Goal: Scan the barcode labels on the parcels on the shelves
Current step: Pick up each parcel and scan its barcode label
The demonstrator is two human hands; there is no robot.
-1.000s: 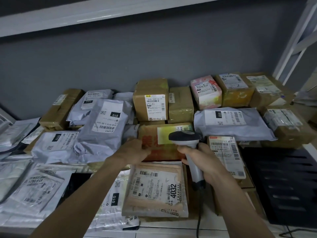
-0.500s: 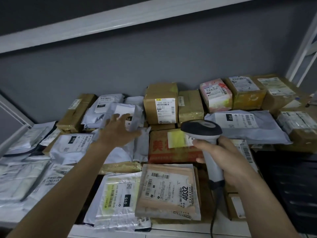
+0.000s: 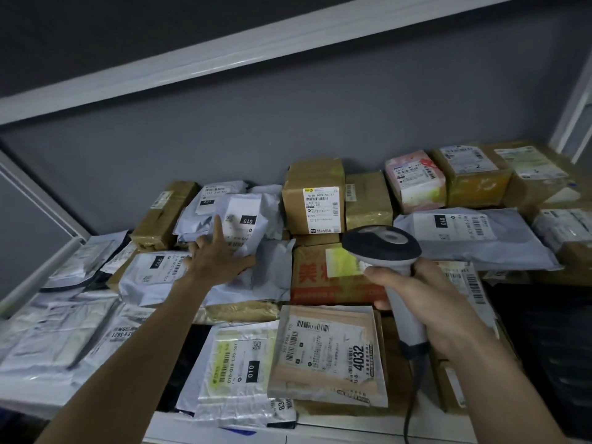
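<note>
My right hand (image 3: 426, 302) grips a grey-and-white barcode scanner (image 3: 382, 248), head pointing away over a red-printed cardboard box (image 3: 320, 283) with a yellow-green label. My left hand (image 3: 221, 257) lies flat with fingers spread on a grey poly mailer (image 3: 240, 219) whose white label reads "010"; one finger points up along the label. Another grey mailer (image 3: 150, 274) lies to its left. A tan padded envelope marked "4032" (image 3: 326, 354) sits near the shelf's front edge.
Brown boxes (image 3: 314, 193) and a pink box (image 3: 415, 181) line the grey back wall. A large grey mailer (image 3: 474, 238) lies at right, flat white mailers (image 3: 57, 331) at left. A black ribbed object (image 3: 551, 347) fills the right front. A white shelf beam (image 3: 224, 62) runs overhead.
My left hand left the red-printed box, moved left and back, and now presses on the grey "010" mailer. The scanner rose slightly. The view shifted left.
</note>
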